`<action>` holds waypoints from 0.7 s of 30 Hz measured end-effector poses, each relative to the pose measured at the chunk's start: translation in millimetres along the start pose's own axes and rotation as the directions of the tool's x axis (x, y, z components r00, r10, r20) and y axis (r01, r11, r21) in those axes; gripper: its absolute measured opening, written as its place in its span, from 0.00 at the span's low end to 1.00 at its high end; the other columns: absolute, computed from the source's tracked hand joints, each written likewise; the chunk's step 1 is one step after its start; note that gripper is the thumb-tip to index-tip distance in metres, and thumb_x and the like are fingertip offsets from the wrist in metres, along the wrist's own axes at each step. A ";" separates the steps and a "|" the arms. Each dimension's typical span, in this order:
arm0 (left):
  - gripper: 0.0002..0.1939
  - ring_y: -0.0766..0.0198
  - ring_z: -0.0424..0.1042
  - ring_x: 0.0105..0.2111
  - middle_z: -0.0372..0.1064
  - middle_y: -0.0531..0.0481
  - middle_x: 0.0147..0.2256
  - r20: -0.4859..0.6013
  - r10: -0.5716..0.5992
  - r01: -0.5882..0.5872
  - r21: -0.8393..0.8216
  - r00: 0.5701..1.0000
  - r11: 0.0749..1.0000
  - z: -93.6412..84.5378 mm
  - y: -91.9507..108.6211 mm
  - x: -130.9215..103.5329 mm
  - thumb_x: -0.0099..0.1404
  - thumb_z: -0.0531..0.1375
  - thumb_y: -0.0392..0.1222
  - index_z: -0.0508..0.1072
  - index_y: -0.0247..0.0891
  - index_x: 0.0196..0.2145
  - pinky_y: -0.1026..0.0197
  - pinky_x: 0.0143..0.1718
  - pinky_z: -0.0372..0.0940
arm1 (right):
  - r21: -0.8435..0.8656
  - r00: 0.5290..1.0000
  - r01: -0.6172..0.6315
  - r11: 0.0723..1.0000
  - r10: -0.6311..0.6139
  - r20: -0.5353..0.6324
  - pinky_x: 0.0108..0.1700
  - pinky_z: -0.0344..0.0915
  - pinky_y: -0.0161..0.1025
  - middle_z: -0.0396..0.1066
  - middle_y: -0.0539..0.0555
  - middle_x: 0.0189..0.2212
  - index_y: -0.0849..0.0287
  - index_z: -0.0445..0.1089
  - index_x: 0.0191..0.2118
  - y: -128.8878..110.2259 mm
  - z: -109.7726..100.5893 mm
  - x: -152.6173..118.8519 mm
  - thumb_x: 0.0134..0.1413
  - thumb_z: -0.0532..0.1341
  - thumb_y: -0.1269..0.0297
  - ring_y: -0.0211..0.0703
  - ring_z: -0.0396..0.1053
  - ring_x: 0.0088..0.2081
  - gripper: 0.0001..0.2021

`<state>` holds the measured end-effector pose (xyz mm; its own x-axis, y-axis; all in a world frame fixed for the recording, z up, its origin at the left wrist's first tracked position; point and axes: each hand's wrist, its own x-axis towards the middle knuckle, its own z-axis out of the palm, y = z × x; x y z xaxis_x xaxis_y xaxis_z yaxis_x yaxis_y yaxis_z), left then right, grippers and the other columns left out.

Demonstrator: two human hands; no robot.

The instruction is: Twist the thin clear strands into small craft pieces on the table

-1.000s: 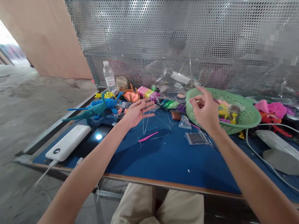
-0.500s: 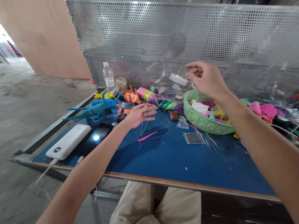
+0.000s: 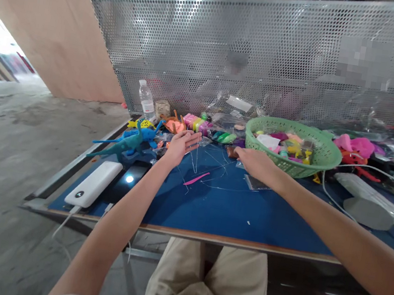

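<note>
From the head camera: left hand (image 3: 181, 146) palm up, fingers loosely spread, thin clear strands (image 3: 195, 162) dangling beneath, near a pink strip (image 3: 197, 178); right hand (image 3: 254, 163) fingers bent at the brown block (image 3: 231, 152), beside the green basket (image 3: 325, 161), grip impossible to tell!

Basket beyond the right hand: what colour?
Light green; the basket shows best in the head view, the only one.
</note>
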<state>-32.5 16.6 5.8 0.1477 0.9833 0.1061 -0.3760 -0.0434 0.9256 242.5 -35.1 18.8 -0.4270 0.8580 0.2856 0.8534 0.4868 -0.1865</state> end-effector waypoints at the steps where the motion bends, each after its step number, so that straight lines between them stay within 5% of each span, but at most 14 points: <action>1: 0.04 0.53 0.76 0.50 0.74 0.35 0.52 -0.005 -0.002 0.002 0.009 1.000 1.000 0.0 -0.2 0.1 0.69 0.58 0.38 0.69 0.35 0.39 0.44 0.57 0.66 | -0.098 0.999 0.048 0.994 -0.046 0.021 0.40 0.64 0.49 0.75 0.65 0.34 0.63 0.73 0.40 -0.9 2.8 -3.0 0.58 0.56 0.74 0.57 0.72 0.37 0.09; 3: 0.04 0.52 0.77 0.50 0.74 0.35 0.52 -0.011 0.002 -0.001 0.020 1.000 1.000 -0.1 -0.8 0.3 0.69 0.58 0.39 0.68 0.36 0.37 0.44 0.56 0.66 | -0.190 0.986 0.157 0.969 -0.142 0.090 0.42 0.63 0.48 0.75 0.67 0.40 0.63 0.73 0.40 -7.7 3.4 -7.5 0.62 0.54 0.70 0.58 0.71 0.43 0.10; 8: 0.06 0.52 0.77 0.49 0.75 0.36 0.52 -0.001 0.015 -0.015 0.060 1.000 0.998 0.6 -1.2 -0.1 0.69 0.59 0.41 0.65 0.37 0.36 0.45 0.54 0.68 | 0.107 0.917 0.258 0.960 -0.278 0.286 0.40 0.63 0.42 0.76 0.57 0.41 0.58 0.72 0.42 -43.8 5.1 -22.5 0.65 0.57 0.51 0.49 0.72 0.40 0.15; 10: 0.07 0.52 0.77 0.49 0.75 0.37 0.52 0.001 0.009 -0.009 0.084 1.000 0.996 2.5 -0.6 -1.6 0.69 0.58 0.42 0.65 0.37 0.36 0.46 0.53 0.69 | 0.153 0.882 0.309 0.939 -0.343 0.323 0.42 0.62 0.41 0.75 0.57 0.43 0.58 0.71 0.43 -54.3 11.7 -29.7 0.63 0.59 0.51 0.50 0.72 0.43 0.15; 15: 0.08 0.53 0.78 0.47 0.76 0.38 0.51 -0.002 0.005 -0.004 0.108 1.000 0.994 5.7 1.0 -3.6 0.69 0.59 0.43 0.63 0.38 0.35 0.50 0.49 0.71 | 0.138 0.897 0.230 0.963 -0.265 0.353 0.39 0.59 0.40 0.73 0.56 0.40 0.58 0.68 0.38 -50.5 24.5 -40.9 0.66 0.56 0.62 0.48 0.70 0.41 0.08; 21: 0.10 0.53 0.80 0.43 0.74 0.43 0.54 -0.030 0.045 -0.043 0.055 0.999 0.998 1.3 1.6 -1.2 0.67 0.60 0.45 0.61 0.40 0.37 0.55 0.37 0.76 | 0.020 0.908 0.183 0.983 -0.177 0.380 0.36 0.56 0.39 0.73 0.56 0.39 0.59 0.67 0.38 -39.7 21.9 -47.1 0.69 0.51 0.63 0.45 0.70 0.36 0.10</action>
<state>-32.1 15.2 7.6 0.1031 0.9853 0.1362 -0.3316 -0.0951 0.9386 222.2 -91.2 -7.9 -0.6522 0.7553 -0.0646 0.7547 0.6388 -0.1499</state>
